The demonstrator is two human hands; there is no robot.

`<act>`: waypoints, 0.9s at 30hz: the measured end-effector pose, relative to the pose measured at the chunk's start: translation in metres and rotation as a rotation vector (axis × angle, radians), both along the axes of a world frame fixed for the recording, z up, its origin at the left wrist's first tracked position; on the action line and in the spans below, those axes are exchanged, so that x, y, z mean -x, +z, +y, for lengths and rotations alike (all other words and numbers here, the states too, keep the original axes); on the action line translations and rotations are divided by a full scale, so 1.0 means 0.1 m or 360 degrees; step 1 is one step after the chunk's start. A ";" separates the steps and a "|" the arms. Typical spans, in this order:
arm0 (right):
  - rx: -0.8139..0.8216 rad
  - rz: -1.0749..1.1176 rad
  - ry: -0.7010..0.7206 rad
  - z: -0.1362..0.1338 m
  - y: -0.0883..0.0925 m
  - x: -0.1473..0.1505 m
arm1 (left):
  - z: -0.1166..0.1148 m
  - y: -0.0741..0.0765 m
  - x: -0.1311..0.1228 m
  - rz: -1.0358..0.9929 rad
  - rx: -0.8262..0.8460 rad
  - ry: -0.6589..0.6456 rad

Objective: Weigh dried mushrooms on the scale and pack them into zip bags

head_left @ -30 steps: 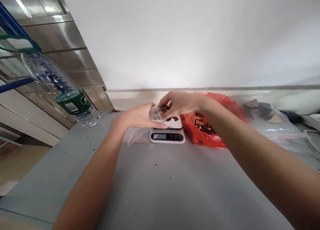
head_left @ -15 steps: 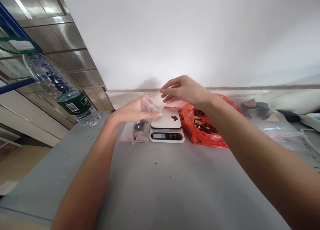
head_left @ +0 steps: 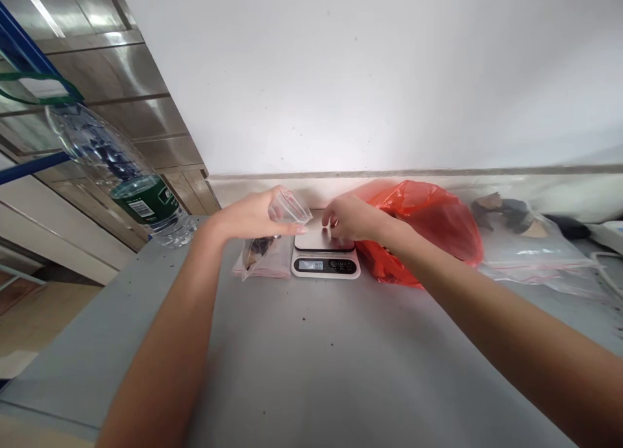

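My left hand (head_left: 253, 215) is closed on a clear zip-lock bag (head_left: 289, 208), its mouth facing the scale. Dark dried pieces (head_left: 261, 248) sit low in that bag, below the fingers. Over the white plate of a small digital kitchen scale (head_left: 325, 267), my right hand (head_left: 349, 217) has its fingers bent and drawn together. What lies between those fingertips is hidden. Just right of the scale stands a red plastic bag (head_left: 438, 221), partly covered by my right forearm.
Flat zip-lock bags (head_left: 280, 266) lie left of the scale. A large water bottle (head_left: 141, 195) stands at the table's left edge. On the right rests a clear bag (head_left: 525, 240) with dark and pale pieces. The wall (head_left: 370, 78) closes off the back.
My right hand has come down onto the scale plate, its fingers drawing together and covering the dark piece seen there. The zip-lock bag in my left hand has shifted slightly left.
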State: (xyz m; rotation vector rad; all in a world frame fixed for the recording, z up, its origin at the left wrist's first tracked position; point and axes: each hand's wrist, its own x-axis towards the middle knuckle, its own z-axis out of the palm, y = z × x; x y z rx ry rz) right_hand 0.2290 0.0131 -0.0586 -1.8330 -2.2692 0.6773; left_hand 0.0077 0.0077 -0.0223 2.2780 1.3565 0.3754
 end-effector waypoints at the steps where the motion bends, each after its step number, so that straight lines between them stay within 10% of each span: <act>1: -0.0020 0.0044 -0.0032 0.00 0.00 -0.01 | 0.01 -0.01 -0.01 0.0070 0.0015 0.0007; 14: -0.0223 0.1378 0.0038 -0.23 0.27 -0.06 | -0.03 -0.03 -0.14 0.0014 0.0180 -0.0127; 20: -0.0679 0.1178 0.0274 -0.37 0.33 -0.30 | -0.16 0.12 -0.17 -0.0383 0.0311 -0.0391; 27: -0.0626 0.1148 0.0591 -0.52 0.44 -0.54 | -0.15 0.12 -0.30 -0.0918 0.0418 -0.0731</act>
